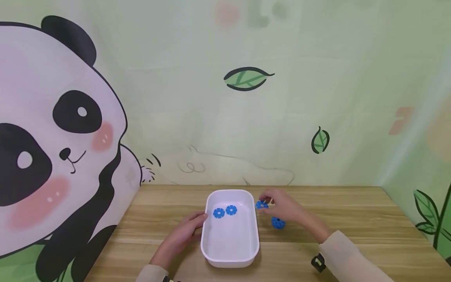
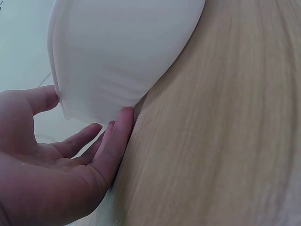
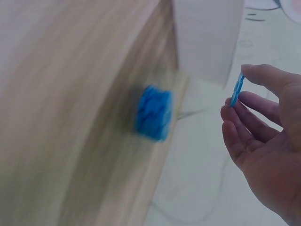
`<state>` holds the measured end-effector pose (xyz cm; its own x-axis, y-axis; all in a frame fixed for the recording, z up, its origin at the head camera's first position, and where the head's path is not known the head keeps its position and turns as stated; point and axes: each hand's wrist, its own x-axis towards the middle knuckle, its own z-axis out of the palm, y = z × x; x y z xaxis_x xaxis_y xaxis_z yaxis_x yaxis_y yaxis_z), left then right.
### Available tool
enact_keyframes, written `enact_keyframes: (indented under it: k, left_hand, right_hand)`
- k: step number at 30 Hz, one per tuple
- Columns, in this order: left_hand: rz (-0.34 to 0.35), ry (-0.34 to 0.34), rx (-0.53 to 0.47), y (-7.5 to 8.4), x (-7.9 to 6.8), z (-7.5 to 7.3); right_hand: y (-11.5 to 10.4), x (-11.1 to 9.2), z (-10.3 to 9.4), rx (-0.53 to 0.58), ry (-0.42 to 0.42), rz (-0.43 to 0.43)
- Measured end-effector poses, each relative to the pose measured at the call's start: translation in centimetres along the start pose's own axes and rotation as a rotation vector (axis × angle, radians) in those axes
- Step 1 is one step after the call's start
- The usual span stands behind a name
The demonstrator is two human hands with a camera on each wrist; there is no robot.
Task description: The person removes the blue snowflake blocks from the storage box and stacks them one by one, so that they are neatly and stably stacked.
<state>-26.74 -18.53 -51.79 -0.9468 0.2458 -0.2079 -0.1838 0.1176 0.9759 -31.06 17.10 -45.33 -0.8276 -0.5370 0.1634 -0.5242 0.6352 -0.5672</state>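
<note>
A white rectangular plastic tub (image 1: 230, 243) stands on the wooden table, with two blue notched snowflake discs (image 1: 219, 213) lying flat in its far half. At the tub's left side, my left hand (image 1: 184, 233) holds on, thumb at the rim and fingers against the outer wall, as the left wrist view (image 2: 70, 165) also shows. My right hand (image 1: 283, 205) pinches one blue snowflake disc (image 3: 238, 89) between thumb and fingertips, just beyond the tub's right rim. Below that hand, a stack of blue snowflake discs (image 1: 278, 223) sits on the table.
The wooden table (image 1: 317, 254) reaches back to a pale green cloth backdrop (image 1: 197, 109) printed with a panda and leaves. The stack stands a short way right of the tub, close to the right forearm.
</note>
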Motion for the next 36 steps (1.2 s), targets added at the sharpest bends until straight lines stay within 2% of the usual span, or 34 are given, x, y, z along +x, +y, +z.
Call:
enact_keyframes:
  k: [8,15,36]
  left_hand:
    - [0.0,-0.005,-0.002,0.0,-0.1,-0.1]
    - [0.001,0.005,0.008,0.1,-0.1,-0.1]
    - [-0.011,-0.006,0.004,-0.2,0.2,-0.3]
  right_hand:
    - [2.9,-2.6,-0.4,-0.059,0.011,-0.028]
    - [4.2,-4.0,-0.1,-0.083,-0.027,0.028]
    - [4.7,-4.1,0.8,-0.143,-0.051,-0.003]
